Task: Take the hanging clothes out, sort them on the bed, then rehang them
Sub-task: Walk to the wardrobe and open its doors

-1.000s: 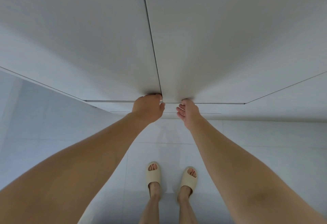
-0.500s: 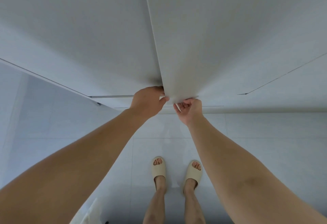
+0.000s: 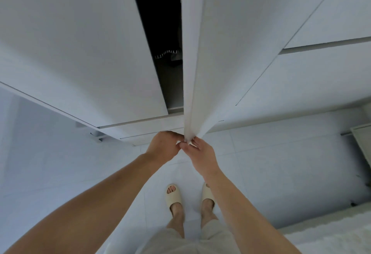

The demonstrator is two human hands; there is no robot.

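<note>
- Dark clothes point(image 3: 167, 54) hang in the gap, above & well beyond my grip.
- R hand point(image 3: 202, 156) pinches bottom corner of the right door point(image 3: 230, 53), swung out.
- L hand point(image 3: 163, 148) curled at the same corner; can't tell if it grips.
- Left door point(image 3: 80, 53) left of grip; slippers point(image 3: 173, 195) below.

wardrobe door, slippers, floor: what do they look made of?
Wardrobe door: flat matte white panel, likely laminate or painted board; no grain, no handle, square edge. Slippers: cream, thick, seamless, probably moulded foam or rubber. Floor: pale tiles by the look; faint joint lines, soft sheen.
</note>
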